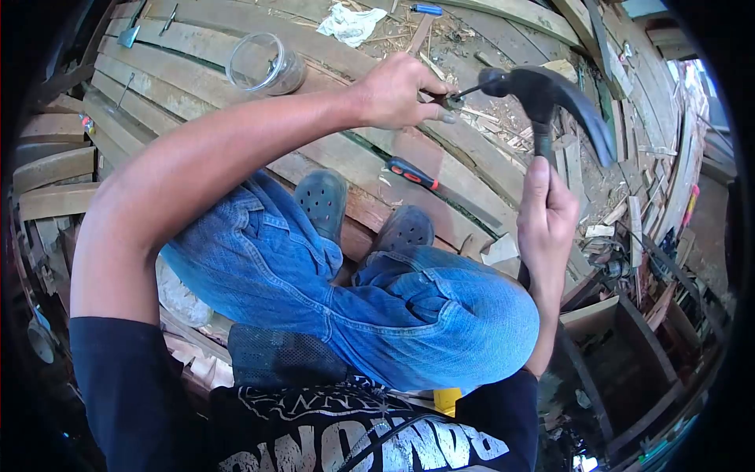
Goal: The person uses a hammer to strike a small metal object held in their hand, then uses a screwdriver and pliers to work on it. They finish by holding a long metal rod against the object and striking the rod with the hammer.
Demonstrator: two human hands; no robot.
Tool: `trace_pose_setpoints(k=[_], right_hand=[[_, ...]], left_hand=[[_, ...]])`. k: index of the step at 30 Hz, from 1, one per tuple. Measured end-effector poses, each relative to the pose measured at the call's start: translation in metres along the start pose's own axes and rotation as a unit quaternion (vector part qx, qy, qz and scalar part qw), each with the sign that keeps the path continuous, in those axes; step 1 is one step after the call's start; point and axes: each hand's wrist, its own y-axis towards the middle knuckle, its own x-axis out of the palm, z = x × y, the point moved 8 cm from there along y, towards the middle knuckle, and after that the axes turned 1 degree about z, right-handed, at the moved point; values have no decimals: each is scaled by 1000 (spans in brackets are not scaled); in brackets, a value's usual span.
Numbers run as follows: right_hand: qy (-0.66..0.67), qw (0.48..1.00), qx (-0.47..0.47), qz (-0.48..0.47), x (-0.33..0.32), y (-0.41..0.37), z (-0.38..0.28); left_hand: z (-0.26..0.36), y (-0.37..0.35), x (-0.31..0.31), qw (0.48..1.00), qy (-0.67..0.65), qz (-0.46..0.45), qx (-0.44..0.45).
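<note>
My left hand (397,90) reaches out over the planks, closed in a pinch on a small dark metal piece (451,101). From that piece a thin nail-like rod (470,90) points toward the hammer's striking face, which lies right at its end in this view. I cannot tell what exactly the pinched piece is. Wrapped round the handle of a claw hammer (538,96) is my right hand (548,208), with the hammer head raised and its claw turned to the right. Between my hands and feet, a tool with a black and red handle (413,173) lies on the planks.
A clear plastic jar (267,64) lies left of my forearm. White crumpled plastic (350,25) and a blue object (426,9) are farther out. Wood shavings (503,130) litter the ground. Several small tools lie at upper left. A wooden frame (621,377) stands at lower right.
</note>
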Motion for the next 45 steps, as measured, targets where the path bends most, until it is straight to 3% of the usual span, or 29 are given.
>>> trace_pose_setpoints(k=[6, 10, 14, 18, 22, 26, 28, 30, 34, 38, 42, 45], right_hand=[[-49, 999, 3, -15, 10, 2, 4], [16, 999, 30, 3, 6, 1, 7], [-70, 997, 8, -12, 8, 3, -5], [3, 1000, 11, 8, 9, 0, -1], [-62, 998, 0, -19, 11, 5, -7], [13, 1000, 13, -2, 8, 4, 0], [-26, 999, -19, 12, 6, 5, -12], [-74, 997, -12, -14, 8, 6, -12], [5, 1000, -12, 24, 1, 1, -9], [-102, 994, -44, 2, 9, 1, -13], [3, 999, -15, 35, 6, -1, -5], [-61, 998, -23, 10, 7, 1, -15]], left_hand=[[-2, 1, -7, 1000, -9, 15, -9], [-5, -1, -8, 999, -4, 41, 1], [0, 1, -12, 999, -2, 39, 12], [-6, -2, -8, 999, 1, 28, -17], [-6, -1, -13, 1000, -6, 26, -15], [-8, -7, -12, 999, -20, 35, -36], [0, -4, -13, 999, 11, 34, 13], [-3, -2, -12, 1000, 11, 27, 0], [-6, -6, -8, 999, -16, 30, -4], [-6, -2, -12, 999, 9, 22, -22], [-5, -5, -13, 998, 18, 50, 22], [-4, -5, -12, 999, 19, 32, 4]])
